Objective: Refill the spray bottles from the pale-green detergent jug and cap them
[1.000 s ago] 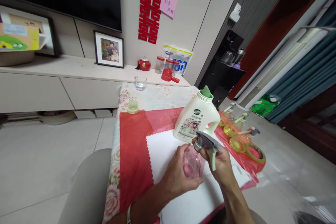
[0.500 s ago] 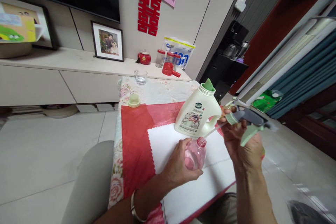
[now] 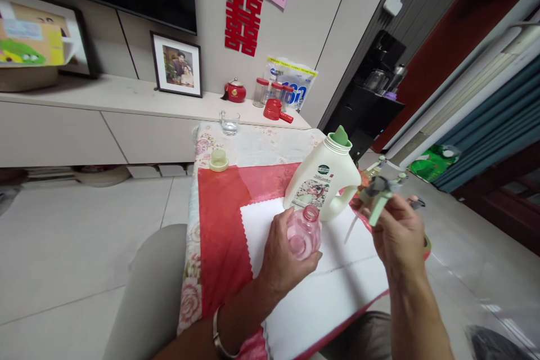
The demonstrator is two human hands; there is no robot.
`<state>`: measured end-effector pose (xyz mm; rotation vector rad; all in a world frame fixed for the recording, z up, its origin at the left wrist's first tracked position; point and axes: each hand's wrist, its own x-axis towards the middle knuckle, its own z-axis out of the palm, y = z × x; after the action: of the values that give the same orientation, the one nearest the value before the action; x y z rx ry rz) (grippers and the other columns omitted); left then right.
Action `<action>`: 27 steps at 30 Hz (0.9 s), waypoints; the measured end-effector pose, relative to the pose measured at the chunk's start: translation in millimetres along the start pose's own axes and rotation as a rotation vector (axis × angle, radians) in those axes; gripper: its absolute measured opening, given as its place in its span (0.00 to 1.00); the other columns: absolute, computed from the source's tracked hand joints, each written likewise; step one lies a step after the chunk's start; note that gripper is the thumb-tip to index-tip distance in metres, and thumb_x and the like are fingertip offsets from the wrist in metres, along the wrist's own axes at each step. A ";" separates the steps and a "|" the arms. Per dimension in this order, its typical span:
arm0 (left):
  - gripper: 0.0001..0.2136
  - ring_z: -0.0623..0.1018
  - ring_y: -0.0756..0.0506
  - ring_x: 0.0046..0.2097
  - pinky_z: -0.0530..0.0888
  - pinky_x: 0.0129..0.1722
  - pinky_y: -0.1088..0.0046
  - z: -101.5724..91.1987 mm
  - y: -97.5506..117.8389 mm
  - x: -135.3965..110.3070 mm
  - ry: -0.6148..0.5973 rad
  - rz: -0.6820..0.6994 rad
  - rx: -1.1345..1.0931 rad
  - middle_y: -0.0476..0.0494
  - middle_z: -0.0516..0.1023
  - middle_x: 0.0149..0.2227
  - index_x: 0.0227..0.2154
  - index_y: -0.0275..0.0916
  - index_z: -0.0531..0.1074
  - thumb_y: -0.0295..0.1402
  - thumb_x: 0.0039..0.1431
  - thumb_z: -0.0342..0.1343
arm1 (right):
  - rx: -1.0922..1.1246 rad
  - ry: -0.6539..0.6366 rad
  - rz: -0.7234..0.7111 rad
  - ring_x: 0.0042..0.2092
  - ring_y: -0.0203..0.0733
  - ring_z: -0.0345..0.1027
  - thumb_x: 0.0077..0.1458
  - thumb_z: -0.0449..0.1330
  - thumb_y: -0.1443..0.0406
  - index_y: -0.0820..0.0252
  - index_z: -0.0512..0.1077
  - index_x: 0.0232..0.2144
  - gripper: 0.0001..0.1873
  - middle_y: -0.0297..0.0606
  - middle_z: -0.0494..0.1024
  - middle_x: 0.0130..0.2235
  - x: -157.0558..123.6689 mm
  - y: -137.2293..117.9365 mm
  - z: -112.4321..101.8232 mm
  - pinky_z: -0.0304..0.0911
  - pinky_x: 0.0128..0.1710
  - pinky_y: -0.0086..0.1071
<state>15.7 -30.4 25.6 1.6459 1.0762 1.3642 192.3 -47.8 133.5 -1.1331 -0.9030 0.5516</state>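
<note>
My left hand (image 3: 280,259) is wrapped round a clear pink bottle (image 3: 304,233) with an uncapped threaded neck, tilted slightly over the white mat. In my right hand (image 3: 399,225) is a spray trigger head (image 3: 378,194), grey with a pale green lever, its thin tube pointing down to the left. It is apart from the bottle and blurred by motion. Behind the pink bottle stands a large cream detergent jug (image 3: 323,174) with a handle, its cap off and a green spout showing in the mouth. A pale green cap (image 3: 218,161) lies on the red cloth's far left corner.
A white mat (image 3: 337,287) and a red cloth (image 3: 219,225) cover the flowered tablecloth. A glass cup (image 3: 229,123) stands at the table's far edge. Beyond it, the cabinet holds a red scoop (image 3: 274,110), lidded jars and a picture frame (image 3: 177,64). More bottles sit behind my right hand.
The spray head has turned in my right hand, and its tube has swung away from the bottle's mouth. My left hand has shifted the bottle slightly left and up.
</note>
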 end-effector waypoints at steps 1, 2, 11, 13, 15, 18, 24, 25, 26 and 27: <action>0.42 0.75 0.36 0.53 0.75 0.54 0.51 -1.1 1.0 0.4 0.038 0.024 0.010 0.39 0.71 0.52 0.59 0.43 0.56 0.29 0.37 0.67 | -0.017 -0.026 0.038 0.39 0.41 0.73 0.39 0.75 0.61 0.59 0.77 0.40 0.23 0.40 0.77 0.41 -1.4 8.6 -1.7 0.73 0.42 0.38; 0.42 0.75 0.36 0.53 0.75 0.53 0.52 -2.2 2.1 0.6 0.068 0.047 0.019 0.39 0.71 0.52 0.59 0.43 0.56 0.29 0.37 0.67 | -0.031 -0.051 0.072 0.39 0.41 0.73 0.39 0.75 0.60 0.59 0.77 0.41 0.24 0.41 0.77 0.42 -3.0 16.7 -2.9 0.73 0.42 0.39; 0.40 0.76 0.35 0.54 0.75 0.54 0.55 -15.9 12.7 10.2 0.220 0.122 0.103 0.37 0.73 0.52 0.59 0.42 0.57 0.31 0.41 0.66 | -0.206 -0.382 0.387 0.34 0.39 0.70 0.41 0.73 0.52 0.65 0.76 0.42 0.30 0.43 0.77 0.35 -24.9 64.1 -1.3 0.67 0.34 0.32; 0.38 0.76 0.35 0.54 0.75 0.54 0.54 -23.8 12.8 17.1 0.277 0.103 0.130 0.36 0.73 0.52 0.59 0.41 0.58 0.34 0.43 0.66 | -0.248 -0.437 0.426 0.33 0.38 0.69 0.42 0.72 0.49 0.65 0.76 0.43 0.31 0.41 0.76 0.33 -29.1 72.9 1.6 0.65 0.33 0.31; 0.37 0.76 0.34 0.54 0.75 0.54 0.52 -34.0 13.1 24.8 0.335 0.088 0.165 0.35 0.73 0.52 0.58 0.39 0.59 0.37 0.45 0.67 | -0.291 -0.477 0.441 0.33 0.38 0.69 0.43 0.71 0.47 0.66 0.75 0.43 0.33 0.40 0.76 0.32 -31.9 83.6 6.1 0.65 0.34 0.31; 0.38 0.75 0.33 0.55 0.74 0.55 0.50 -50.2 17.4 34.6 0.397 0.098 0.208 0.33 0.73 0.52 0.59 0.36 0.60 0.38 0.45 0.67 | -0.386 -0.510 0.422 0.33 0.36 0.67 0.47 0.69 0.47 0.66 0.73 0.44 0.32 0.37 0.74 0.32 -34.4 101.8 17.3 0.66 0.35 0.31; 0.40 0.76 0.32 0.55 0.75 0.54 0.48 -63.1 36.1 39.7 0.422 0.088 0.209 0.33 0.73 0.52 0.61 0.36 0.60 0.37 0.43 0.68 | -0.618 -0.586 0.312 0.44 0.37 0.69 0.66 0.58 0.55 0.66 0.71 0.47 0.18 0.41 0.72 0.45 -38.8 123.6 51.4 0.70 0.46 0.35; 0.40 0.76 0.32 0.54 0.76 0.53 0.48 -62.1 39.1 38.8 0.404 0.082 0.188 0.33 0.74 0.52 0.61 0.36 0.61 0.38 0.43 0.68 | -0.629 -0.599 0.291 0.45 0.37 0.68 0.66 0.57 0.55 0.66 0.71 0.48 0.18 0.41 0.72 0.46 -39.5 122.9 55.2 0.70 0.47 0.36; 0.40 0.77 0.32 0.53 0.76 0.52 0.48 -60.5 42.0 37.7 0.379 0.068 0.163 0.33 0.74 0.52 0.60 0.36 0.61 0.38 0.42 0.68 | -0.628 -0.607 0.268 0.45 0.37 0.69 0.66 0.58 0.55 0.66 0.71 0.47 0.18 0.41 0.72 0.45 -40.1 120.4 57.3 0.69 0.47 0.37; 0.40 0.77 0.33 0.53 0.77 0.51 0.49 -58.4 44.8 36.3 0.347 0.044 0.141 0.33 0.75 0.52 0.60 0.36 0.62 0.38 0.42 0.68 | -0.616 -0.610 0.243 0.45 0.38 0.69 0.65 0.59 0.55 0.66 0.72 0.45 0.18 0.41 0.73 0.44 -40.6 116.3 57.5 0.69 0.48 0.37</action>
<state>-32.1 -12.6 89.9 1.5731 1.3680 1.6783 129.2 -7.8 19.9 -1.6848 -1.5391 0.8776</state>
